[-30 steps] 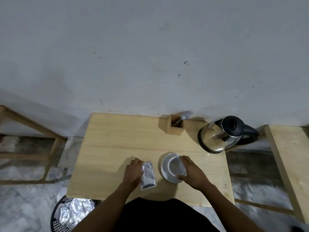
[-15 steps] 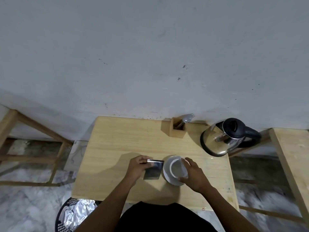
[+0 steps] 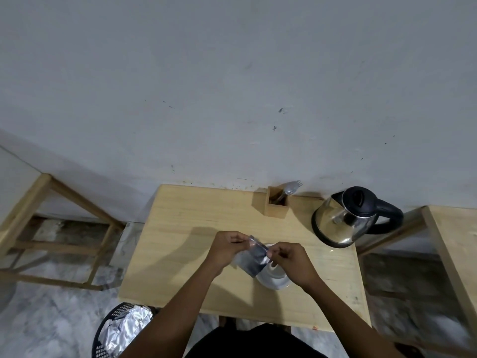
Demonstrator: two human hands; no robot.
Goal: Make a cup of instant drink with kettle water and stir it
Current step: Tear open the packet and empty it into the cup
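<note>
A silver foil sachet (image 3: pixel 251 260) hangs in the air above the table, pinched at its top edge by both hands. My left hand (image 3: pixel 225 248) grips the sachet's upper left corner, and my right hand (image 3: pixel 293 259) grips its upper right corner. Right below them stands a white cup on a white saucer (image 3: pixel 275 281), mostly hidden by my right hand and the sachet. A steel kettle (image 3: pixel 340 222) with a black lid and handle stands at the table's back right. A wooden holder (image 3: pixel 275 210) at the back holds a metal fork.
The wooden table (image 3: pixel 180 241) stands against a grey wall. A black basket (image 3: pixel 121 329) with crumpled foil sits on the floor at the front left. A wooden frame (image 3: pixel 51 228) stands to the left, and another wooden table (image 3: pixel 454 244) to the right.
My left hand picked the sachet up off the table and carried it over the cup. My right hand left the cup and took hold of the sachet's other corner.
</note>
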